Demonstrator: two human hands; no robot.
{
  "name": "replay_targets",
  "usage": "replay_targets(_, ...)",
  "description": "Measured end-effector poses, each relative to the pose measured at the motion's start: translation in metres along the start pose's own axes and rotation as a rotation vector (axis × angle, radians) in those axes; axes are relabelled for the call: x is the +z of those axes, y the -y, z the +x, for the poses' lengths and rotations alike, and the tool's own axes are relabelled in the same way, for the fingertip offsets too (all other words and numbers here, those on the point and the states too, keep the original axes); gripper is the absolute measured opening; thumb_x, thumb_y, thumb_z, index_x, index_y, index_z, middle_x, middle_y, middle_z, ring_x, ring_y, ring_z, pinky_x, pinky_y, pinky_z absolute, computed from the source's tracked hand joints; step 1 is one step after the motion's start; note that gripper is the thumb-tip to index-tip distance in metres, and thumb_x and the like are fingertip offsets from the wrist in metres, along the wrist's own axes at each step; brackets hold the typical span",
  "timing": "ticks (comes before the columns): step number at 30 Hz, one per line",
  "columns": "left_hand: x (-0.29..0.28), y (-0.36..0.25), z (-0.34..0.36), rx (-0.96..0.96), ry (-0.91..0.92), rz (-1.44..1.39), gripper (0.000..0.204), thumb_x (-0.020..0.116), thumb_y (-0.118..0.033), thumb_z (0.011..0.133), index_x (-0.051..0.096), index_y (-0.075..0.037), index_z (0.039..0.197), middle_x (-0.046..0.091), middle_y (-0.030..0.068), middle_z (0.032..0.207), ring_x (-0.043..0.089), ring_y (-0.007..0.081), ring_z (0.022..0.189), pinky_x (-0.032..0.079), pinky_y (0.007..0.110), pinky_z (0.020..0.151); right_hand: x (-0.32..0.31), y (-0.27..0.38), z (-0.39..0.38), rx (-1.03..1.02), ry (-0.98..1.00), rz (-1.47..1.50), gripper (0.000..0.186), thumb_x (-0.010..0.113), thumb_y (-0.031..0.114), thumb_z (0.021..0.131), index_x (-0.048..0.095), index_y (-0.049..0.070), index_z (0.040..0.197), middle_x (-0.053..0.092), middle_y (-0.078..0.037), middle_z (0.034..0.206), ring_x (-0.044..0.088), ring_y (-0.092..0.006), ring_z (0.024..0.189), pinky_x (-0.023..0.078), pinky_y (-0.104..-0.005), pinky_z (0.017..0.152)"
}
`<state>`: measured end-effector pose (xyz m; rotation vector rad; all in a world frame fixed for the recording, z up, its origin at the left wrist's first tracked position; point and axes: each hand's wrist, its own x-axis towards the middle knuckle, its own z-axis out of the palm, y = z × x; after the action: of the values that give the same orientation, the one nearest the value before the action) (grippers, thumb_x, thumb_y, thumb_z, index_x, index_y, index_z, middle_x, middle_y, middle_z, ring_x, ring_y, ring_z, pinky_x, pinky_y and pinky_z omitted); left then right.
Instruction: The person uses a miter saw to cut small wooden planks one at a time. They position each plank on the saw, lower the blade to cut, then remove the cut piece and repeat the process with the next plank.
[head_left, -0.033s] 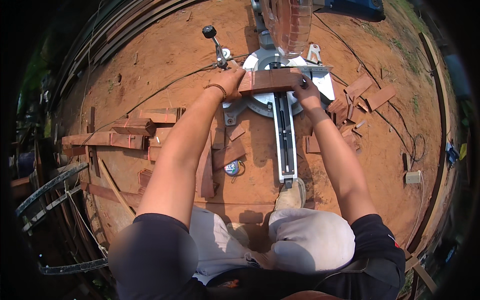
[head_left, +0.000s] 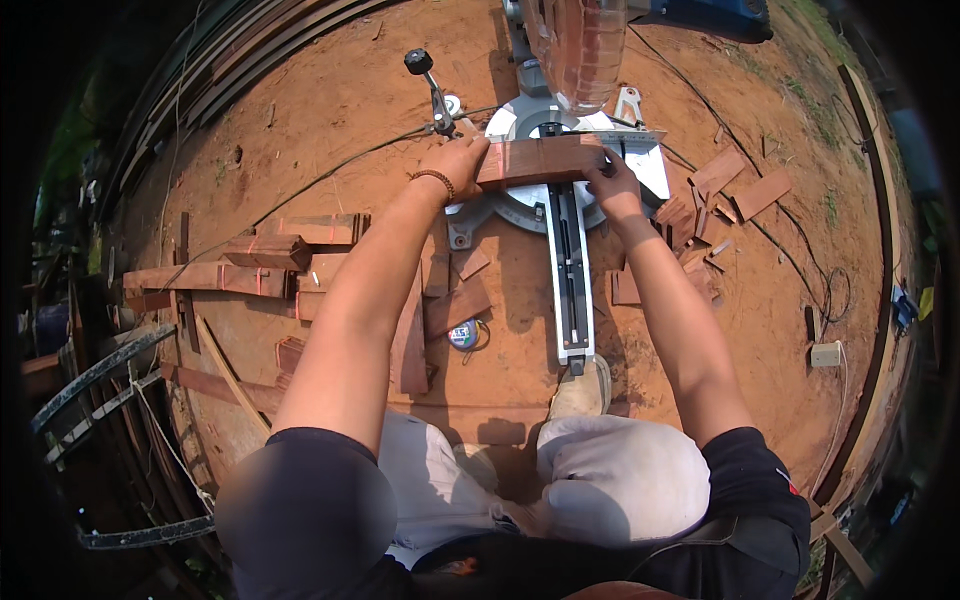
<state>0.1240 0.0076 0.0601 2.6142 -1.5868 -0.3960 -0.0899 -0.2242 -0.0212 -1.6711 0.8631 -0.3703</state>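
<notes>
A short reddish-brown wooden block [head_left: 545, 162] lies crosswise on the round base of a miter saw [head_left: 518, 212]. My left hand [head_left: 455, 168], with a beaded bracelet at the wrist, grips the block's left end. At its right end, the fingers of my right hand [head_left: 612, 188] are closed round the wood. A clear plastic guard [head_left: 580, 55] hangs at the saw's head, beyond the block. Just past my left hand stands a clamp with a black knob [head_left: 418, 63]. Toward me runs the saw's slotted metal arm [head_left: 573, 290].
Stacked wood pieces [head_left: 230, 278] lie at the left, offcuts [head_left: 740, 185] at the right. A tape measure [head_left: 464, 335] rests on the dirt near my feet. A dark cable [head_left: 330, 178] crosses the ground. Long boards [head_left: 200, 80] lie far left; a curved metal frame [head_left: 100, 375] stands near left.
</notes>
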Motion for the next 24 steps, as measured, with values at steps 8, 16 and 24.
replay_targets(8, 0.083, 0.017, -0.066, -0.646, -0.643, -0.642, 0.075, 0.083, -0.016, 0.085, 0.048, -0.003, 0.150, 0.061, 0.0217, 0.137, 0.058, 0.0345, 0.128, 0.046, 0.043, 0.111, 0.012, -0.020, -0.006, -0.188, -0.099, -0.182, 0.067, 0.077, 0.015, 0.093, 0.051, -0.003, 0.152, 0.075, -0.011, 0.104, 0.066, -0.0128, 0.081, 0.055, -0.0282, 0.072)
replay_targets(16, 0.110, 0.036, -0.045, -0.683, -0.554, -1.132, 0.047, 0.068, -0.013, 0.091, 0.066, -0.007, 0.138, 0.077, 0.0131, 0.112, 0.072, 0.0240, 0.103, 0.054, 0.036, 0.091, 0.023, -0.020, 0.002, -0.076, -0.116, -0.048, 0.049, 0.073, 0.015, 0.097, 0.060, -0.005, 0.140, 0.074, -0.010, 0.106, 0.064, -0.0138, 0.079, 0.055, -0.0292, 0.074)
replay_targets(24, 0.085, 0.058, -0.047, -0.717, -0.339, -1.263, 0.047, 0.051, -0.018, 0.092, 0.068, -0.004, 0.134, 0.075, 0.0106, 0.109, 0.065, 0.0246, 0.097, 0.050, 0.033, 0.088, 0.018, 0.001, -0.006, 0.175, -0.103, 0.249, 0.052, 0.067, 0.029, 0.103, 0.059, -0.004, 0.143, 0.070, -0.012, 0.125, 0.066, -0.0165, 0.098, 0.055, -0.0291, 0.077)
